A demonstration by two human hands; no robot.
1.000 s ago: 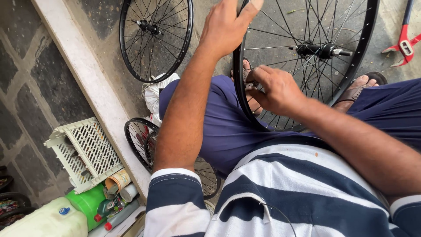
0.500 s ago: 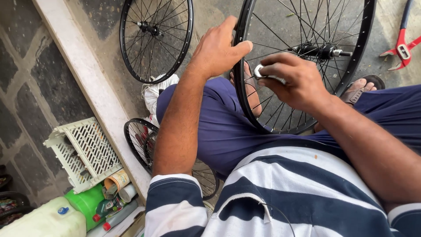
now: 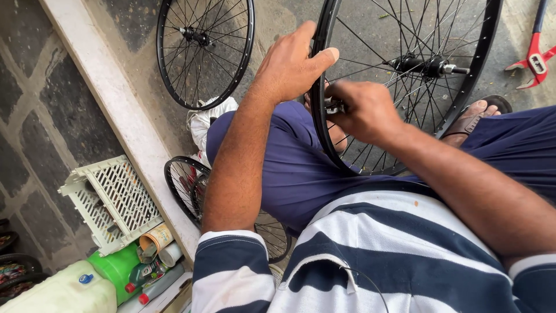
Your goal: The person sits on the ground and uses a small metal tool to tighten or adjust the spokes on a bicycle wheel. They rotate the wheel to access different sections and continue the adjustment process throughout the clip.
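While left hand (image 3: 292,66) grips wheel rim (image 3: 319,116) | right hand (image 3: 365,110) pinches spoke tool (image 3: 334,106) | second wheel (image 3: 204,49) well apart.

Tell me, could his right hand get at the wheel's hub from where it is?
Probably yes. The right hand sits inside the wheel among the spokes, and the hub lies just beyond it with only thin spokes between. The left hand grips the rim, out of the way.
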